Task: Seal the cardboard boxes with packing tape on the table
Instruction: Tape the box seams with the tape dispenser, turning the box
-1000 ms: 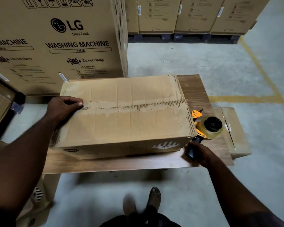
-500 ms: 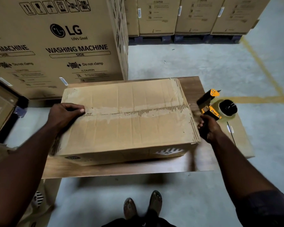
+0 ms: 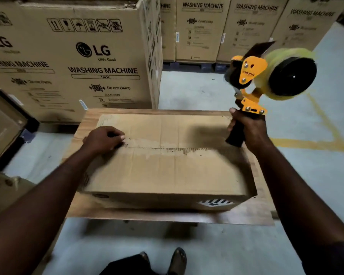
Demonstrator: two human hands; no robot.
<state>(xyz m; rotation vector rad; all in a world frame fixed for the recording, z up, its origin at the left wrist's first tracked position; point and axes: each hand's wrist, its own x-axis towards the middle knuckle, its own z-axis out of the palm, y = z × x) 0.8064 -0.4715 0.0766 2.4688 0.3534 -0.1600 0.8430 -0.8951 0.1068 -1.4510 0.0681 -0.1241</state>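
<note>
Wooden tabletop (image 3: 127, 213) carrying box (image 3: 167, 171). Left grip (image 3: 104, 139) loosely bent, pressing seam (image 3: 177, 149); right grip (image 3: 248, 130) wrapped round raised dispenser (image 3: 252, 72). Risk: tape (image 3: 284, 53) landing off-seam, flaps lifting at unheld end.

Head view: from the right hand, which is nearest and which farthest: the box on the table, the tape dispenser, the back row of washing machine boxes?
1. Tape dispenser: gripped in the right hand.
2. Cardboard box: just below, on the table.
3. Back row of washing machine boxes: far behind the table.
</note>
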